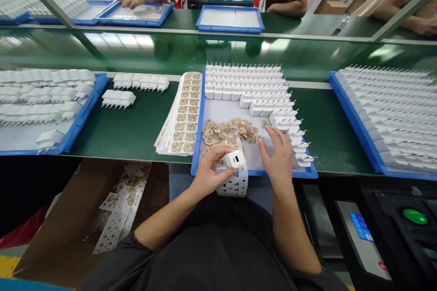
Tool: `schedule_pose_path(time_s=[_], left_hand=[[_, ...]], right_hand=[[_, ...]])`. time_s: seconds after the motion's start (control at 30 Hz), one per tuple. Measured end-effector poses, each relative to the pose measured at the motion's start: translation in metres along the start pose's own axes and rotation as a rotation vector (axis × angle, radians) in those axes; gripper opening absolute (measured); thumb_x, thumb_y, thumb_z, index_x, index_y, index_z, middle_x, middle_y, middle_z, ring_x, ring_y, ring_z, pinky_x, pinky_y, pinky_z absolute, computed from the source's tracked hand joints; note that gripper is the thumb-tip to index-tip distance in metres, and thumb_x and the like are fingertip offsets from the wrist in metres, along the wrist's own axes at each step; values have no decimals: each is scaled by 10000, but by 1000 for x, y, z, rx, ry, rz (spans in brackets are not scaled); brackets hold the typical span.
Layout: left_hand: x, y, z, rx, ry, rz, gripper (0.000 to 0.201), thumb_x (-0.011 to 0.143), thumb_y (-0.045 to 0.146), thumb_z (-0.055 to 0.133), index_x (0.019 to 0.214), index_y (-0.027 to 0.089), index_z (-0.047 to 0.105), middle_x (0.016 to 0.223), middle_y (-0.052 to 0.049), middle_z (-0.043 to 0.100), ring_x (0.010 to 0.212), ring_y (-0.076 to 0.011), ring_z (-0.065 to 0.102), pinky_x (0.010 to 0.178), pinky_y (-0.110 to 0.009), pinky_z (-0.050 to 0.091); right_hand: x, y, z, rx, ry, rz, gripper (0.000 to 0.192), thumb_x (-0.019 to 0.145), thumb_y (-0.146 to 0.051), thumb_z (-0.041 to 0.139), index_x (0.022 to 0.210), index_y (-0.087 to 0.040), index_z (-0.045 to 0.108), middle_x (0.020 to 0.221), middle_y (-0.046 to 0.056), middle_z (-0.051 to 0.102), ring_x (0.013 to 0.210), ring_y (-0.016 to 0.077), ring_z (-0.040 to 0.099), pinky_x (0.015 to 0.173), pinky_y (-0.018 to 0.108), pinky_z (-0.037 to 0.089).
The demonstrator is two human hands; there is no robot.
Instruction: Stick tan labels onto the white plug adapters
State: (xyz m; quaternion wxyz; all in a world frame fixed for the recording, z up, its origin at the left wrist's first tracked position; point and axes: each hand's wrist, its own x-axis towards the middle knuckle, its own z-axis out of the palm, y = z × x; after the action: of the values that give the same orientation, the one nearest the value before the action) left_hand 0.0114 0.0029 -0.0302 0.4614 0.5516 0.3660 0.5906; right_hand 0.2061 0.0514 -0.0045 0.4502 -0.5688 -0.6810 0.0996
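Observation:
My left hand is closed around a white USB charger, its face with the dark port turned up. A curled white punched sheet hangs over the tray's front edge below it. My right hand is over the blue-rimmed tray, thumb and fingers apart. A small tan piece shows by its index fingertip; whether they touch I cannot tell. Loose tan die-cut pieces lie heaped between the hands. Rows of white chargers stand along the tray's back and right side, pins up.
Left of the tray lies a stack of tan sticker sheets. More charger trays stand at left and right. Behind runs a green conveyor, with people beyond. A cardboard box with scraps sits below left.

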Motion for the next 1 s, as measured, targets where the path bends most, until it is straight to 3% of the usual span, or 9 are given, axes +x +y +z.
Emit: schedule_pose_path(time_s=[0.13,0.23,0.33,0.5,0.63,0.77,0.83,0.93,1.0], left_hand=[[-2,4,4,-67,70,-6,434,831,417,797,1177,219,624,1132,-93,690,1088,-239,687,996,-426,570],[4,18,-14,-21,145,40,483,850,496,758,1211,211,610,1137,-108,703,1036,-244,700,926,-401,578],[22,37,-68,352,228,72,452,842,450,770,1213,222,650,1170,-101,711,1089,-271,666,979,-429,517],[80,37,-198,1182,513,4,308,817,374,765,1049,177,719,1035,-136,733,1126,-356,580,1073,-540,346],[118,21,-261,1394,524,-59,234,860,317,730,940,98,716,1042,-168,725,1240,-383,498,1153,-615,220],[134,16,-281,1390,545,-37,321,938,373,670,1145,127,665,1264,-118,651,1247,-299,564,1106,-568,410],[136,17,-282,1370,556,-25,363,935,386,682,1176,117,649,1283,-126,640,1261,-302,551,1113,-582,403],[132,19,-266,1319,544,-10,359,854,362,783,1066,88,690,1165,-164,681,1321,-389,440,1170,-627,252],[121,22,-239,1284,433,8,290,864,346,768,1060,139,715,1119,-146,690,1310,-398,441,1153,-577,282]], right_hand=[[-12,-9,8,97,-176,-247,230,991,-232,541,1174,-242,680,1107,98,740,1047,248,695,914,415,564],[-21,-9,16,84,-390,-485,183,969,-253,599,1123,-261,698,1013,65,773,915,241,727,798,381,574],[-21,-3,24,19,-439,-550,182,972,-275,597,1120,-265,704,1042,60,779,938,252,733,813,401,566],[-20,0,27,-8,-423,-571,179,984,-273,579,1119,-261,696,1051,58,775,955,252,725,828,406,561],[-22,0,26,-19,-419,-578,167,988,-268,577,1116,-255,683,1045,52,772,942,250,725,819,402,557],[-22,0,27,-11,-406,-579,152,984,-254,585,1103,-255,680,1022,48,776,920,245,725,803,396,562],[-22,-1,26,-14,-406,-569,149,978,-240,591,1093,-249,685,1009,52,775,918,247,721,800,395,563],[-23,-5,24,-7,-404,-532,184,967,-206,589,1116,-244,690,1005,59,771,928,252,714,819,402,567],[-24,-8,23,8,-399,-510,223,969,-177,566,1149,-242,680,1004,60,767,927,248,708,834,407,570]])
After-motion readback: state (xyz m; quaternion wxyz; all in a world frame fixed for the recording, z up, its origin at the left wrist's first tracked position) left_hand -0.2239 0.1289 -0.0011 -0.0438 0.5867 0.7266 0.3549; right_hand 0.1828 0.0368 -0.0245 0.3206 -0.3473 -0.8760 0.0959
